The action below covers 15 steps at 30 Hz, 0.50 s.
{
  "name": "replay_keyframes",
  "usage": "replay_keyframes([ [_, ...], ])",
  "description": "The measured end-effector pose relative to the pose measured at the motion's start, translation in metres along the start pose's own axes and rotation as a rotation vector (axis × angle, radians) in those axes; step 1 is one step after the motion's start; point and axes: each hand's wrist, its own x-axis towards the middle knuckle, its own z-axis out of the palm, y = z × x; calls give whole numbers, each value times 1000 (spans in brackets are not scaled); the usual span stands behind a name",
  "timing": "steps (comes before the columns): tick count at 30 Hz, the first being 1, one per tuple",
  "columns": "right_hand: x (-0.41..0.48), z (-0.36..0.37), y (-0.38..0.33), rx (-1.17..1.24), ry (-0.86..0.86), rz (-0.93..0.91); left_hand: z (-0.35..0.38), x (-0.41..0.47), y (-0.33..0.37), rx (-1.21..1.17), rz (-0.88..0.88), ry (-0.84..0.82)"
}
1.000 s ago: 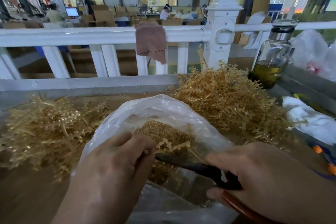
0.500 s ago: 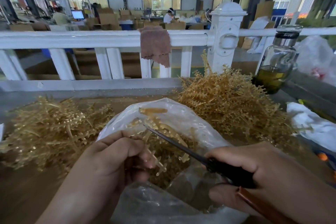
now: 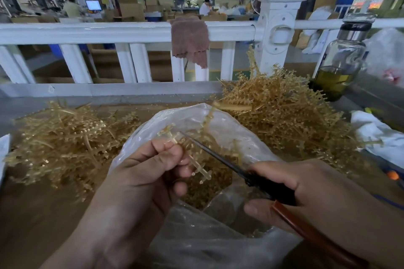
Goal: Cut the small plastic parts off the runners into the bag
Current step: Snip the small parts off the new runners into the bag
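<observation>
Pinching a tan plastic runner (image 3: pixel 197 167) between thumb and curled fingers, the left hand (image 3: pixel 148 172) is holding it over the open mouth of the clear bag (image 3: pixel 196 244), where loose cut parts (image 3: pixel 209 185) are lying. The right hand (image 3: pixel 317 199) is gripping dark scissors (image 3: pixel 218 157), the blade tip sitting just beside the runner's upper end. Heaps of runners are lying left (image 3: pixel 61 142) and right (image 3: pixel 284 120) of the bag.

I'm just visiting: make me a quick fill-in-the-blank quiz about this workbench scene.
The left hand pinches a tan plastic runner above the open clear plastic ____.
The right hand grips dark-bladed ____ beside that runner.
A brown cloth hangs over the white ____.
Missing words: bag; scissors; railing.
</observation>
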Motion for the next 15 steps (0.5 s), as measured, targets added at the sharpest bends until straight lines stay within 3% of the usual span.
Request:
replay_keyframes([
  [15, 2, 6, -18, -130, 74, 65, 8, -2, 0, 49, 205, 94],
])
